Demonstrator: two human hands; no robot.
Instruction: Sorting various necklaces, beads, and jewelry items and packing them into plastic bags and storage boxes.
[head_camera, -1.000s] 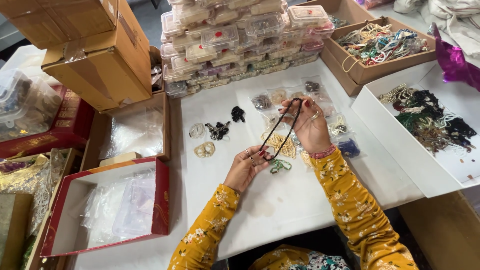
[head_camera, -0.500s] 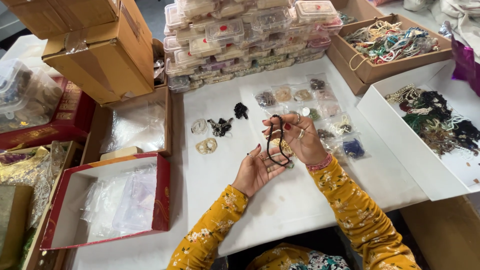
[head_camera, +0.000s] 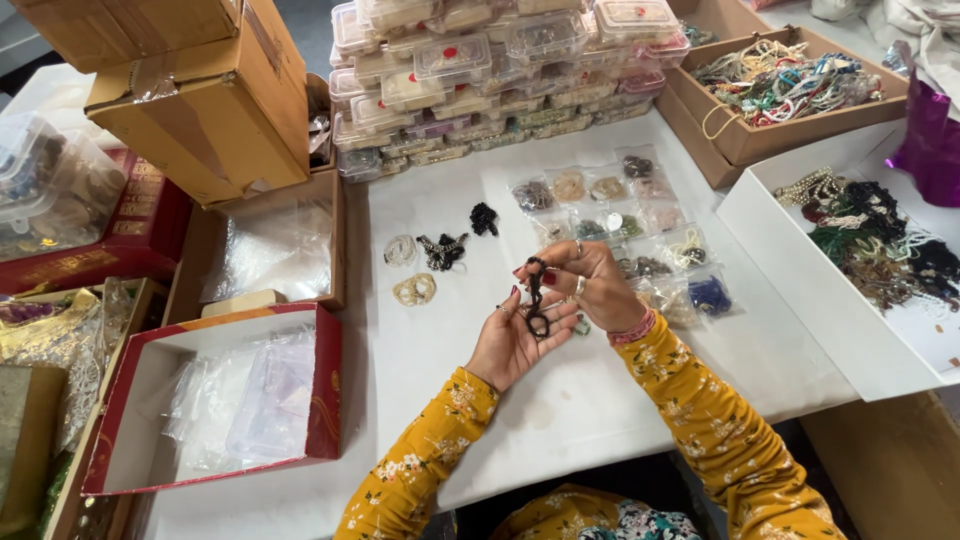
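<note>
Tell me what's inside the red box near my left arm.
The red box holds clear plastic bags, crumpled and stacked. Whether anything lies under them cannot be seen, and its near wall hides part of the floor.

Centre frame, dark beaded necklace (head_camera: 535, 300) bunched between left hand (head_camera: 515, 342) and right hand (head_camera: 590, 285), small clear jewellery bags (head_camera: 640, 235) just beyond on white surface (head_camera: 450, 380), stacked clear plastic boxes (head_camera: 480, 70) at top
</note>
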